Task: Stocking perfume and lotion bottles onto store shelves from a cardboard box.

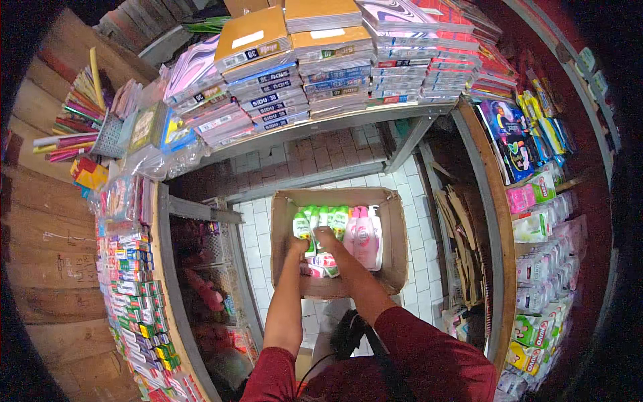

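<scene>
An open cardboard box (396, 244) stands on the tiled floor in front of me. Along its far left side is a row of green-and-white bottles (339, 221). Several pink pump bottles (366, 242) stand upright at the right of that row. Red-and-white packs (317, 266) lie in the near part of the box. Both my arms reach down inside. My left hand (299, 245) is closed on a green-and-white bottle (303, 225) at the left end. Beside it, my right hand (326, 236) is closed against another bottle of the row, its fingertips partly hidden.
Shelves surround the box. Stacked books (335, 67) fill the far shelf. Small boxed goods (137, 295) line the left shelf, and pouches (536, 268) hang at the right. Flattened cardboard (459, 234) leans beneath the right shelf. A basket of coloured sticks (107, 134) stands far left.
</scene>
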`<state>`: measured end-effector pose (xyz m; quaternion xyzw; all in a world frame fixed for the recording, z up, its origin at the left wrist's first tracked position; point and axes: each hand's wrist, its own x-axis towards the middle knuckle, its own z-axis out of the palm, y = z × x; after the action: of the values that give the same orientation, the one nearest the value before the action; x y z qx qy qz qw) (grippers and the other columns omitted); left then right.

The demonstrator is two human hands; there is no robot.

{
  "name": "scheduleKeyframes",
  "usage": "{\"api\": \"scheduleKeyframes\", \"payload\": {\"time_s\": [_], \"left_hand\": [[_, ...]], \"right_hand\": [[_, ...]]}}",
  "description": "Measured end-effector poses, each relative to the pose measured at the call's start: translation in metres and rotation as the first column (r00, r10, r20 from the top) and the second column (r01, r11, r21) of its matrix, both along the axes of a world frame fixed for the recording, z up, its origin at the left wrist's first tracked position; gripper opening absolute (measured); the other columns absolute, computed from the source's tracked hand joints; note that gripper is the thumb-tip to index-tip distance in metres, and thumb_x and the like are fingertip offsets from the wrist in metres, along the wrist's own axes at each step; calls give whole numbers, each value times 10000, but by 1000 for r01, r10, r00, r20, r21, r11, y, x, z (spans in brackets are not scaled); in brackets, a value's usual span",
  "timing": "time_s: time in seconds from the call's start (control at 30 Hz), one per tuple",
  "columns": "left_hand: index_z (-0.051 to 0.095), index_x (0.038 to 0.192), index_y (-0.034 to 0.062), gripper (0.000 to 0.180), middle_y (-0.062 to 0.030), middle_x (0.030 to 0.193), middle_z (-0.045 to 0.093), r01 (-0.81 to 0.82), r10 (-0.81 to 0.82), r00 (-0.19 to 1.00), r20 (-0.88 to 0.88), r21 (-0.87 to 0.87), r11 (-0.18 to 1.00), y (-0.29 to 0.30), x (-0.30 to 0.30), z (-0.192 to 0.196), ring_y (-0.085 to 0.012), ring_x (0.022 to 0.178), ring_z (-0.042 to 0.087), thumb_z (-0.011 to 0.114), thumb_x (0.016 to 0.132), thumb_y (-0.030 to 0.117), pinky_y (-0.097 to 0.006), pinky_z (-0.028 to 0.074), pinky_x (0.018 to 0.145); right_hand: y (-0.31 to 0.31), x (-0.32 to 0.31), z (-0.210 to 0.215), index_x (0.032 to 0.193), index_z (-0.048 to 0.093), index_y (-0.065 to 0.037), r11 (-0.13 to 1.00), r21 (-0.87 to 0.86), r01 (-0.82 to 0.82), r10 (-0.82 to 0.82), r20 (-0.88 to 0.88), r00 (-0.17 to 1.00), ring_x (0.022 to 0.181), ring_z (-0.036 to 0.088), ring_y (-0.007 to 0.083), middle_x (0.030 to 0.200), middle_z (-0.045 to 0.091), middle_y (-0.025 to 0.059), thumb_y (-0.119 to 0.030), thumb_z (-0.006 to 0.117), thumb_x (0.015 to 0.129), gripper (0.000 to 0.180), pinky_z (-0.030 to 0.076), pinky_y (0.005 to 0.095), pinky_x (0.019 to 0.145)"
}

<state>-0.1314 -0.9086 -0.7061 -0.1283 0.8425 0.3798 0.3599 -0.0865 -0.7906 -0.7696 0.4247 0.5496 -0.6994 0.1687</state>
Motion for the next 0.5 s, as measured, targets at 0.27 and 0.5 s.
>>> {"api": "scheduleKeyframes", "payload": {"time_s": [0.27, 0.5], "left_hand": [[622, 1015, 14, 340, -184, 948, 656, 116, -141, 968, -207, -128, 985, -11, 14, 16, -284, 925, 642, 667, 722, 182, -393, 498, 755], [586, 1102, -27, 494, -232, 1068, 620, 136, -173, 981, -85, -336, 932, -6, 24, 42, -320, 1015, 612, 703, 699, 234, -392, 493, 814]], "right_hand": [[-22, -25, 39, 1001, 590, 111, 863, 496, -95, 93, 28, 995, 930, 623, 373, 989, 615, 299, -482, 635, 730, 654, 491, 408, 817], [-14, -13, 19, 1038, 605, 58, 854, 478, -204, 238, -10, 971, 925, 635, 319, 995, 646, 219, -418, 710, 708, 588, 496, 389, 805]]}}
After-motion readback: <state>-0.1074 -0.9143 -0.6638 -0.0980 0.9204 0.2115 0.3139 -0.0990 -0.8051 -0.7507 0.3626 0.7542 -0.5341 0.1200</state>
